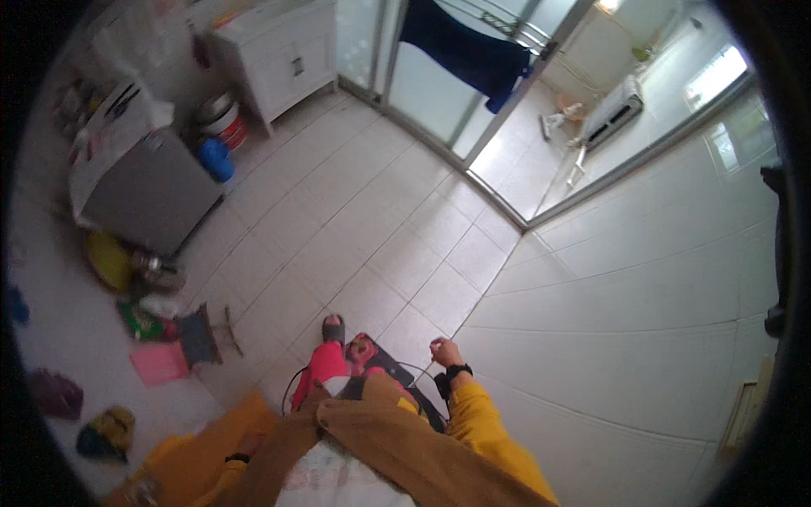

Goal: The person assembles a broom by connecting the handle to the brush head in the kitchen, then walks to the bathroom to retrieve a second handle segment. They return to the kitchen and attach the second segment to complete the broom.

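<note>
Big orange thing, flat-ish w/ a straight, slanted edge; too blurry to tell what kind. Thin, pale cord, bent in a curve, nr the floor's R edge.

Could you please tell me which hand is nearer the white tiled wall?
The right hand, out toward the white tiled wall; the left hand is farther from it, near the orange item.

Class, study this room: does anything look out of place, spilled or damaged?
Mainly clutter: a flat pink sheet-like object and a green packet crowd beside a dark stool-like object at left, looking untidy. No spill or damage is obvious.
</note>
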Available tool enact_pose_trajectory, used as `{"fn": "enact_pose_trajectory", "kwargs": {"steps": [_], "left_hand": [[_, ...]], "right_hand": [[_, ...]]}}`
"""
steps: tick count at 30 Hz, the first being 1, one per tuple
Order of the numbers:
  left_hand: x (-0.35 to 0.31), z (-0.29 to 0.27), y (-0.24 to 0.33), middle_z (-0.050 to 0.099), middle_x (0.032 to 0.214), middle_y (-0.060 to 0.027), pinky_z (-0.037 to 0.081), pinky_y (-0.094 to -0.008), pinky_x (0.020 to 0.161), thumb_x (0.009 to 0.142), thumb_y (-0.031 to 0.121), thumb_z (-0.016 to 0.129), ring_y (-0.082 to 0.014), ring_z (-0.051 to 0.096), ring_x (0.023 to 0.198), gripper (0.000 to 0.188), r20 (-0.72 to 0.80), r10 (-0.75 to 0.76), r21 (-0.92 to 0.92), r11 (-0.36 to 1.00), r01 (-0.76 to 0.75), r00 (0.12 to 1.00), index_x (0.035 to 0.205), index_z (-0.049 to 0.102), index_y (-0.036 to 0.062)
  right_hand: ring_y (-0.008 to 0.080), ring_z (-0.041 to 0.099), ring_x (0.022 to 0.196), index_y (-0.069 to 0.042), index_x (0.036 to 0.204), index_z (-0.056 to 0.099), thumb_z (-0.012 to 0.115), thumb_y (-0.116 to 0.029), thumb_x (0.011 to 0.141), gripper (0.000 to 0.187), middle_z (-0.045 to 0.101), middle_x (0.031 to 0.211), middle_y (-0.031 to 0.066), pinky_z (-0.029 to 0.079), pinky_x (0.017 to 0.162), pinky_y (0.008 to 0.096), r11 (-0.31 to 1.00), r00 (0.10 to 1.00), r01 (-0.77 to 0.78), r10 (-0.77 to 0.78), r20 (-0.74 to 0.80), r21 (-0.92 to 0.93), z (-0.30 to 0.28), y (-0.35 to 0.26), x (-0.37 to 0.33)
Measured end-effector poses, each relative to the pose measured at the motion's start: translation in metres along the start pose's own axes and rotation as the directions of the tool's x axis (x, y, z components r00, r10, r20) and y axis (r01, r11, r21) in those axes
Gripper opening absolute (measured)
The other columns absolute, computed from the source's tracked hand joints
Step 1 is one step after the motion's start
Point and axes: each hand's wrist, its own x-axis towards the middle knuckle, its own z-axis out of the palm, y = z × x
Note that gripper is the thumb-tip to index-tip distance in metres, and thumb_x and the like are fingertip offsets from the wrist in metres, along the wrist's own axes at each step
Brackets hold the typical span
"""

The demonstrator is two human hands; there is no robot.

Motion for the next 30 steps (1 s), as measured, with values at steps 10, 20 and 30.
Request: {"fn": "enact_pose_trajectory", "kwargs": {"steps": [10,20,30], "left_hand": [[0.147,-0.049,0.449,0.056,0.069,-0.0046,0.048,-0.0298,0.056,0.088,0.013,0.042,-0.0151,0.054,0.056,0.028,0.011,0.429,0.306,0.859,-0.411,0.903,0.107,0.061,0.0057],[0.175,0.161,0.62,0.064,0.079,-0.007,0.052,-0.0294,0.068,0.085,0.001,0.042,-0.0144,0.062,0.07,0.03,0.437,0.218,0.565,0.688,-0.455,0.872,0.109,0.06,0.0027],[0.202,0.229,0.741,0.064,0.082,-0.0086,0.051,-0.0286,0.07,0.086,0.005,0.048,-0.0155,0.062,0.074,0.028,0.349,0.244,0.564,0.716,-0.411,0.905,0.111,0.059,-0.0003]], "right_hand": [[0.0175,0.064,0.056,0.0,0.1,0.063,0.058,-0.015,0.085,0.022,0.065,0.074,0.009,0.051,0.049,0.0302,0.803,0.88,-0.395,0.471,-0.069,0.446,-0.023,-0.001,-0.026],[0.019,0.067,0.062,0.0,0.101,0.062,0.058,-0.014,0.085,0.021,0.067,0.077,0.0105,0.051,0.048,0.0281,0.66,0.835,-0.404,0.549,-0.039,0.633,-0.147,0.012,0.072],[0.0201,0.067,0.065,0.001,0.104,0.061,0.059,-0.02,0.086,0.028,0.067,0.081,0.0141,0.053,0.06,0.0306,0.857,0.885,-0.087,0.301,-0.356,0.508,-0.344,-0.027,0.253]]}}
